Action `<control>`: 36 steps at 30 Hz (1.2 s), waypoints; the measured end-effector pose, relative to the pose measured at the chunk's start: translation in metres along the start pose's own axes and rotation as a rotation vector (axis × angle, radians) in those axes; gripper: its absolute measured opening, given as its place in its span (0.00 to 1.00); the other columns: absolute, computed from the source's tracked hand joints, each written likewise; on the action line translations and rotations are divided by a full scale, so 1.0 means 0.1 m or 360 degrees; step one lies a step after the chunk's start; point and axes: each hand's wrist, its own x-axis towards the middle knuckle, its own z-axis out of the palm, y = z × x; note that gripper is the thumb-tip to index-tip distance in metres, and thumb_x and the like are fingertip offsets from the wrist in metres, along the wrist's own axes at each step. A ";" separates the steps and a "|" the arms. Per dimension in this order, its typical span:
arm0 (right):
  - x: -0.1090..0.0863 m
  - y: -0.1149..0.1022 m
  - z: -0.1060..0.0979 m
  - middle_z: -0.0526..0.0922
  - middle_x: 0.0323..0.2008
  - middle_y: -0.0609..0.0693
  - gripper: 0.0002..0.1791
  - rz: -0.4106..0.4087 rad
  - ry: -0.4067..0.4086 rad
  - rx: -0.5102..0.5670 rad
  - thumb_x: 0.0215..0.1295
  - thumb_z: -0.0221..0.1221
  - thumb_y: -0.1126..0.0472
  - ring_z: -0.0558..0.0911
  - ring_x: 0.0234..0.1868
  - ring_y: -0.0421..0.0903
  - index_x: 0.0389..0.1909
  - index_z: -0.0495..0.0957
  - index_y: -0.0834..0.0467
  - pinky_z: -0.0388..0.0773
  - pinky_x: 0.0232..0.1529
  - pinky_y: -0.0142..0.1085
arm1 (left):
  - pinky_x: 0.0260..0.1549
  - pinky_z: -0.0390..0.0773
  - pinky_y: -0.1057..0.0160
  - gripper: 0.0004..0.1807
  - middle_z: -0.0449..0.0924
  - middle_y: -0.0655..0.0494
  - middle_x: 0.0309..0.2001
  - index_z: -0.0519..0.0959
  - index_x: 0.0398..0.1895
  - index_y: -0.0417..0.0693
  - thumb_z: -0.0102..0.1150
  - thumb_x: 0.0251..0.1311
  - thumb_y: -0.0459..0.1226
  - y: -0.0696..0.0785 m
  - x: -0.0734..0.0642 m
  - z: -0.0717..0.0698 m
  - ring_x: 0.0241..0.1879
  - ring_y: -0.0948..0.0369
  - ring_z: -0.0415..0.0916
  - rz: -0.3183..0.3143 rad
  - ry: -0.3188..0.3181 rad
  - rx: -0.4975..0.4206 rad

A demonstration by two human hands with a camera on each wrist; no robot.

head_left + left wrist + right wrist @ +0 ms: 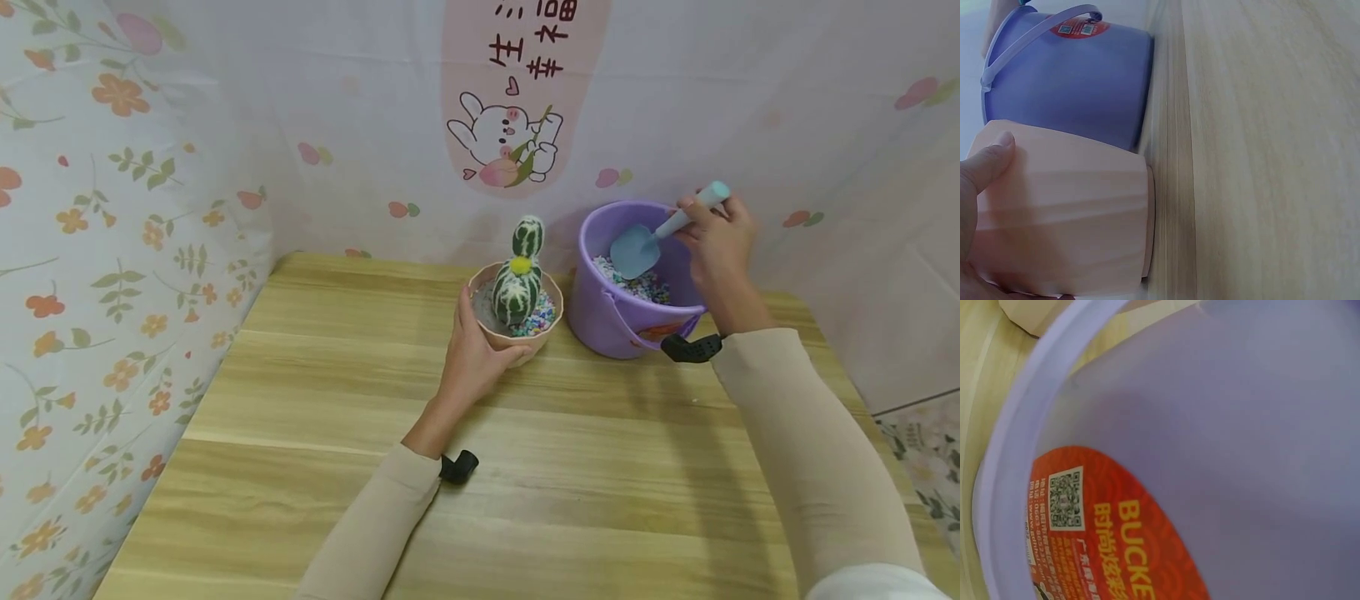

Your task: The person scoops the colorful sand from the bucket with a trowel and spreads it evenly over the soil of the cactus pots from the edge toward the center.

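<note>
My left hand (474, 354) holds a pale peach flower pot (1066, 206) from its near left side, thumb against the wall. In the pot stands a green-and-white cactus (517, 296) with a yellow flower. Colourful pebbles (540, 318) lie on the pot's right side, and a greyish surface shows on the left. My right hand (723, 250) grips the handle of a light blue shovel (636, 252). Its blade is inside a purple bucket (600, 321), over or touching more pebbles (651, 289); I cannot tell which. The right wrist view shows only the bucket's outside, its handle and label.
Pot and bucket stand side by side near the back of a wooden table (337, 400). A printed curtain (360, 125) hangs right behind them, and a floral one (112, 250) on the left. The bucket's handle (1022, 53) hangs down at its front.
</note>
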 end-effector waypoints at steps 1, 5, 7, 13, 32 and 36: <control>0.00 0.00 0.00 0.84 0.30 0.58 0.15 0.0012 -0.0027 0.0001 0.59 0.63 0.73 0.87 0.30 0.52 0.45 0.72 0.69 0.82 0.31 0.39 | 0.64 0.64 0.45 0.71 0.48 0.47 0.75 0.37 0.78 0.53 0.80 0.38 0.52 0.00 0.00 0.00 0.71 0.48 0.55 0.0003 0.0000 -0.0003; 0.01 0.02 0.01 0.85 0.31 0.58 0.15 0.0024 -0.0145 -0.0030 0.58 0.64 0.73 0.87 0.33 0.53 0.44 0.72 0.69 0.83 0.33 0.38 | 0.65 0.63 0.46 0.71 0.46 0.47 0.76 0.36 0.78 0.54 0.80 0.38 0.52 0.01 0.00 0.00 0.72 0.49 0.53 -0.0015 -0.0013 -0.0021; 0.01 0.03 0.01 0.85 0.31 0.59 0.14 0.0015 -0.0200 -0.0054 0.57 0.64 0.73 0.87 0.33 0.53 0.43 0.72 0.69 0.83 0.34 0.39 | 0.65 0.63 0.46 0.71 0.45 0.48 0.76 0.36 0.78 0.54 0.80 0.38 0.52 0.01 0.00 0.00 0.73 0.49 0.52 -0.0028 -0.0021 -0.0030; 0.01 0.05 0.00 0.85 0.36 0.59 0.18 0.0068 -0.0393 -0.0206 0.59 0.64 0.71 0.86 0.40 0.53 0.48 0.71 0.70 0.83 0.40 0.38 | 0.65 0.63 0.45 0.72 0.44 0.48 0.77 0.36 0.78 0.54 0.79 0.38 0.52 0.03 0.01 -0.01 0.73 0.49 0.52 -0.0032 -0.0022 -0.0034; -0.01 0.09 -0.01 0.86 0.30 0.59 0.06 0.0016 -0.0518 -0.0197 0.64 0.60 0.70 0.87 0.34 0.52 0.40 0.75 0.67 0.83 0.34 0.38 | 0.65 0.62 0.46 0.71 0.44 0.47 0.77 0.36 0.78 0.52 0.80 0.39 0.51 -0.01 0.01 0.00 0.73 0.49 0.51 0.0009 -0.0022 -0.0034; -0.01 0.07 -0.01 0.86 0.29 0.59 0.08 0.0004 -0.0475 -0.0183 0.65 0.60 0.69 0.87 0.31 0.52 0.41 0.73 0.68 0.83 0.30 0.38 | 0.65 0.63 0.45 0.72 0.44 0.46 0.77 0.35 0.78 0.52 0.80 0.39 0.52 -0.01 0.01 -0.01 0.73 0.48 0.51 0.0015 -0.0018 -0.0027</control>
